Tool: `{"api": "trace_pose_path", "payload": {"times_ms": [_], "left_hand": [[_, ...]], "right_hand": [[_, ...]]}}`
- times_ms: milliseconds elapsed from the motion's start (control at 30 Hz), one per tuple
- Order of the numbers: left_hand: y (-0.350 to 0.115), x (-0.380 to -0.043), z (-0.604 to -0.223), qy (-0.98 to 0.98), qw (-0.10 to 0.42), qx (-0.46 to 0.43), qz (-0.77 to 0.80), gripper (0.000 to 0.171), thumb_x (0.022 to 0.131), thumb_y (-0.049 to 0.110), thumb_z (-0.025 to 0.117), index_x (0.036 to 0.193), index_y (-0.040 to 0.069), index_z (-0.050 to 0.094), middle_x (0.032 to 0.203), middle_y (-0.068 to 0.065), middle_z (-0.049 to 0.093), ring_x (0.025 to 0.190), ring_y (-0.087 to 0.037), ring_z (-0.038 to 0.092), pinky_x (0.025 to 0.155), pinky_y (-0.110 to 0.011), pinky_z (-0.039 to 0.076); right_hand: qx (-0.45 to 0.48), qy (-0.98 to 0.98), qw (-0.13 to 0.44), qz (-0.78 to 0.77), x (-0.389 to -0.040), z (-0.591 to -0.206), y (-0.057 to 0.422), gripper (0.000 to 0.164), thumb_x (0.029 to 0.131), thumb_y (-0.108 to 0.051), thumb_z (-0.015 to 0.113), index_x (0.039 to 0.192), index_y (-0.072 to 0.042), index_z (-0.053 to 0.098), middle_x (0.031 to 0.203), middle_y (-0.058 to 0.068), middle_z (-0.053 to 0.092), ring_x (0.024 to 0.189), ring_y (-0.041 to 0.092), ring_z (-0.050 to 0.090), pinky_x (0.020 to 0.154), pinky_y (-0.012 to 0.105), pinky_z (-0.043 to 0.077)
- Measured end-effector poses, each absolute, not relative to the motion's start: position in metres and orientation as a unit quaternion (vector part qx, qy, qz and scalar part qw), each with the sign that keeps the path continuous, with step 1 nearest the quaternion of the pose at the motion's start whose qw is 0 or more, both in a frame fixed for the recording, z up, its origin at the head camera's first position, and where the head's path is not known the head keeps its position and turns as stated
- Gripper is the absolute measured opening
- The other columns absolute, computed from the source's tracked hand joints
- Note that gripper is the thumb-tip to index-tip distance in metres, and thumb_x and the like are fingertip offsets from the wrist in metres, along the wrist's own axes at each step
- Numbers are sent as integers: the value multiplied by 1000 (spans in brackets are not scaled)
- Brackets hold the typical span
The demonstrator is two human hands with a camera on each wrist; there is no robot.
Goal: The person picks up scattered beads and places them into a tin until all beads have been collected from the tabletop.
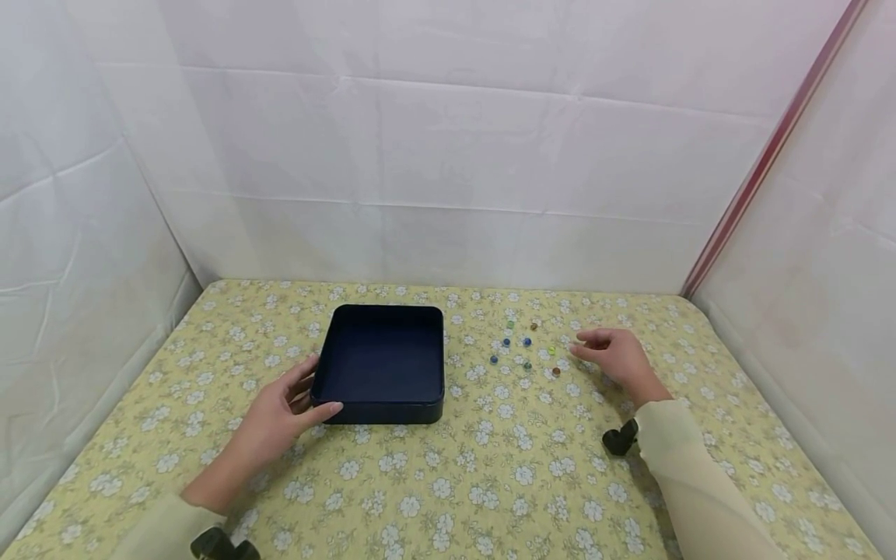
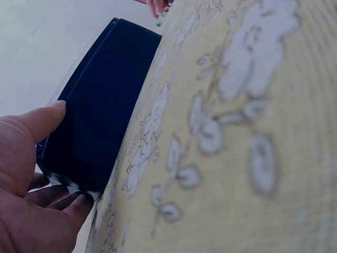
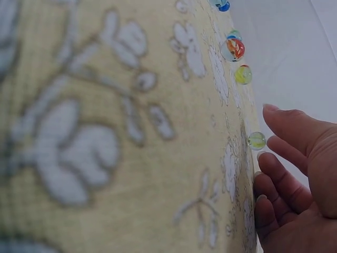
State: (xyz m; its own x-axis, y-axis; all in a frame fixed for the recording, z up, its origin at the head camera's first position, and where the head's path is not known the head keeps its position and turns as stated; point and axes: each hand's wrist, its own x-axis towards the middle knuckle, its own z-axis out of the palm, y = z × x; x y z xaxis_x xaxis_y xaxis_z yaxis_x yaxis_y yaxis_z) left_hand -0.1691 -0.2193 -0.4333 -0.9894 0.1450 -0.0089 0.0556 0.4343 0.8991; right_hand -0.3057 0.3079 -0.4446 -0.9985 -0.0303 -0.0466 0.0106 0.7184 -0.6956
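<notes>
A dark navy square box (image 1: 381, 412) with an open top sits on the floral tablecloth, left of centre. My left hand (image 1: 276, 412) grips its near left corner, the thumb along the front wall and the fingers against the left side. In the left wrist view the thumb (image 2: 45, 122) presses the box wall (image 2: 100, 116). To the right of the box lie several small glass marbles (image 1: 527, 341), blue, green and amber. My right hand (image 1: 616, 356) hovers just right of them, holding nothing. In the right wrist view a yellow-green marble (image 3: 257, 140) shows close to its fingertips.
A yellow tablecloth (image 1: 448, 490) with white flowers covers the table. White sheeting (image 1: 448, 148) hangs behind it and along both sides, with a red strip (image 1: 770, 155) at the back right corner. Dark wrist devices (image 1: 621, 438) are strapped at both sleeves.
</notes>
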Motion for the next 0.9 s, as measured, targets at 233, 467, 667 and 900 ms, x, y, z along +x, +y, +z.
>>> {"api": "trace_pose_path", "payload": {"times_ms": [233,467,667,900], "left_hand": [[-219,-168,-434,841,37,56,537,94,95,39,75,165,12,19,166,-23,29,147,-41,41,106,-32,53],[-220,-167,-437,835,42,46,547,94,94,41,75,165,13,21,165,-22,32,147,-39,42,106,-28,53],[-219,-166,-436,836,36,46,545,92,94,40,75,164,10,23,165,-23,32,147,-40,43,104,-28,54],[-219,-164,-436,835,32,45,547,91,95,39,75,164,11,23,165,-22,32,146,-40,44,103,-26,55]], "right_hand": [[-4,929,33,-368,-305,-444,308,44,98,-33,73,134,-9,69,133,18,66,116,34,63,91,47,57],[-6,934,35,-355,-308,-444,309,41,96,-33,74,129,-8,72,130,19,67,114,34,64,90,47,58],[-3,936,38,-351,-309,-444,309,41,96,-33,74,129,-8,72,131,19,67,115,35,64,91,48,58],[-2,938,39,-346,-310,-444,309,41,97,-32,74,129,-7,72,131,19,67,115,35,65,90,48,59]]}}
